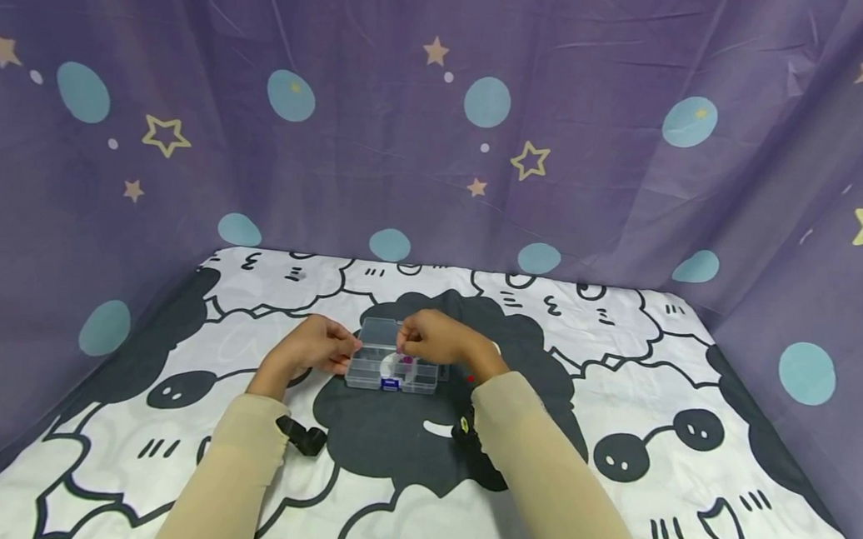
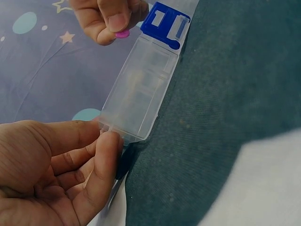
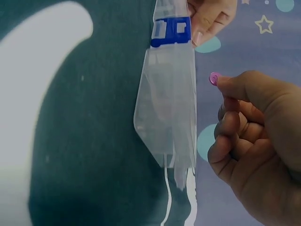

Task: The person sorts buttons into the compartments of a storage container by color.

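Observation:
A clear plastic compartment box [image 1: 364, 375] with a blue label [image 1: 390, 384] on its front lies on the dark patch of the cloth, its lid [image 1: 379, 331] raised at the back. At the box's left end, my left hand [image 1: 318, 345] pinches the corner between thumb and fingers, as the left wrist view shows. My right hand [image 1: 434, 336] is above the box's right part. Between its thumb and forefinger it pinches a small round pink button [image 3: 215, 78], held apart from the box wall. A small purple-pink spot [image 1: 407, 360] shows in the box area below that hand.
The cloth [image 1: 648, 502] is white with dark cartoon sheep. A purple curtain [image 1: 379, 166] with stars and dots hangs behind and on both sides. A black wrist camera [image 1: 303, 437] sits at the left cuff. One small red spot [image 1: 471, 378] shows beside the right wrist.

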A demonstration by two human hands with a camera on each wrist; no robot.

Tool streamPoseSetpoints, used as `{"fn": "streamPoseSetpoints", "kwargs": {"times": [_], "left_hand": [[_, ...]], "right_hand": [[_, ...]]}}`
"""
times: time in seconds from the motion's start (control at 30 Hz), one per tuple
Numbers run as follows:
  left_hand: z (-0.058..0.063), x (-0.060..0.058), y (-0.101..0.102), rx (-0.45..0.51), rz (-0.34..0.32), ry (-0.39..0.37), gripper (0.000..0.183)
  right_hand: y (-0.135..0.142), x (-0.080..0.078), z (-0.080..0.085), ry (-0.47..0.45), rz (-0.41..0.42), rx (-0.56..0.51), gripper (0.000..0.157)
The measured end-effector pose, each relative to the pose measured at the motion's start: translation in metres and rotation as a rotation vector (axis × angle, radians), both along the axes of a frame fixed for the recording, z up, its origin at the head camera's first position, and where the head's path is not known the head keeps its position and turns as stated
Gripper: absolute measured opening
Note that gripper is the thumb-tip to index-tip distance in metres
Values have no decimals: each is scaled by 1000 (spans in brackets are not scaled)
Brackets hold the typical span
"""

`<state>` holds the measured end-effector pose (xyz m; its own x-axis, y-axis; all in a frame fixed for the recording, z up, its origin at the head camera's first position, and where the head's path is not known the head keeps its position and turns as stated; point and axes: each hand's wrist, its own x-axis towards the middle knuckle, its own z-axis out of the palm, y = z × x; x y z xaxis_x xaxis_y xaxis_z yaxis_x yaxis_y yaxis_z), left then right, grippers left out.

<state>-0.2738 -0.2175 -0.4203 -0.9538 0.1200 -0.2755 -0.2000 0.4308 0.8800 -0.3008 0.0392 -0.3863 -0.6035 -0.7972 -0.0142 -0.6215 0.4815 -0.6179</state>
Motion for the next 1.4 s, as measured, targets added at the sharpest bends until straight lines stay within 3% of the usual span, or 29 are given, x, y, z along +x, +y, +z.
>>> {"fn": "streamPoseSetpoints", "kwargs": {"times": [0.37, 0.83, 1.4], "left_hand": [[0, -1, 1, 9, -6, 10, 16], [-1, -1, 1, 5, -2, 0, 18], [-2, 1, 0, 6, 7, 2, 19]], "right_hand": [[3, 2, -1, 28, -37, 10, 17], [62, 1, 0, 29, -111, 13, 15], [109, 2, -7, 78, -53, 112, 8]]}}
